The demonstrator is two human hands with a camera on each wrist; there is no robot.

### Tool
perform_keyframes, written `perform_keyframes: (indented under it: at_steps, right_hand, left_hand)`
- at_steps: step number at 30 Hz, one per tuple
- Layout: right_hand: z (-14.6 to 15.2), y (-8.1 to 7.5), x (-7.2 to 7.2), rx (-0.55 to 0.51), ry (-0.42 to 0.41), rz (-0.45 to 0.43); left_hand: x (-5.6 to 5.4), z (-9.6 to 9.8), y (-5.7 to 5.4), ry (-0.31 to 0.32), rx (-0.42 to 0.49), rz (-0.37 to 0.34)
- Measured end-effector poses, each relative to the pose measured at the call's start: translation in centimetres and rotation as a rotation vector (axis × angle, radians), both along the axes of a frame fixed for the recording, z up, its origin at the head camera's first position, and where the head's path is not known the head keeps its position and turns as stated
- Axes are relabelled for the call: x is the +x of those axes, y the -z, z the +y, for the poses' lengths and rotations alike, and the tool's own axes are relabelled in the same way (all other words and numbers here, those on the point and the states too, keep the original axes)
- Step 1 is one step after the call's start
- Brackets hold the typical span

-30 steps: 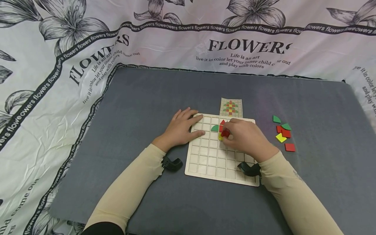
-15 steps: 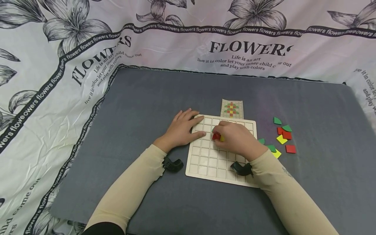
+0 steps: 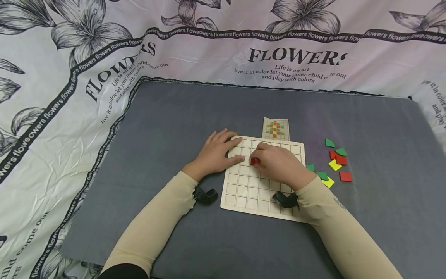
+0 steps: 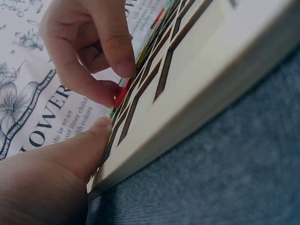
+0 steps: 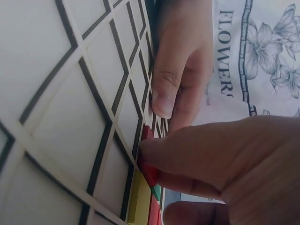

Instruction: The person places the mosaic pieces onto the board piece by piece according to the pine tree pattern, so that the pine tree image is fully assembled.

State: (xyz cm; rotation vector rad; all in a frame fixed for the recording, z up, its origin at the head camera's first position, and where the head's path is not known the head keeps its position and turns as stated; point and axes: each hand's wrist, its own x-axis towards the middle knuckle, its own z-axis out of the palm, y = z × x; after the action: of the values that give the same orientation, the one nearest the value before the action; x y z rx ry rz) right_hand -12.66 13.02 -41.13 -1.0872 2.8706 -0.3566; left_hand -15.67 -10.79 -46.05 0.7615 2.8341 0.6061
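Note:
In the head view a pale wooden board [image 3: 247, 192] with a grid of square cells lies on the grey table. My left hand [image 3: 214, 153] rests with spread fingers on its upper left edge, thumb over the border. My right hand [image 3: 282, 164] pinches a red square tile [image 3: 254, 161] between thumb and finger at the board's upper left cells. In the right wrist view the red tile [image 5: 147, 159] stands tilted against the grid, beside a yellow tile [image 5: 139, 197] set in a cell. A bit of green tile [image 5: 157, 191] shows behind it. My right hand covers other tiles.
A small pattern card [image 3: 275, 130] with coloured shapes lies at the board's far edge. Right of the board are loose tiles: green quarter-round ones [image 3: 329, 143], red squares [image 3: 345, 176] and yellow notched ones [image 3: 335, 165]. A flower-print cloth [image 3: 209, 58] surrounds the table.
My right hand has moved left across the board with the red tile, then shifted only slightly. Green and yellow tiles beside the board came into view. My left hand stays put.

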Motion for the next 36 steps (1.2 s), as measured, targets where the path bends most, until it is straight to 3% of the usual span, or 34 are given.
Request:
perform_keyframes:
  at_steps: [18, 27, 36]
  right_hand:
    - [1.1, -0.4, 1.0, 0.003, 0.035, -0.024]
    - [3.0, -0.9, 2.0, -0.001, 0.055, -0.036]
    - [5.4, -1.7, 3.0, 0.031, 0.126, -0.078]
  left_hand:
    - [0.0, 0.0, 0.3, 0.01, 0.019, 0.025]
    - [-0.1, 0.1, 0.4, 0.016, 0.022, 0.026]
    - [-0.1, 0.1, 0.5, 0.011, 0.026, 0.013]
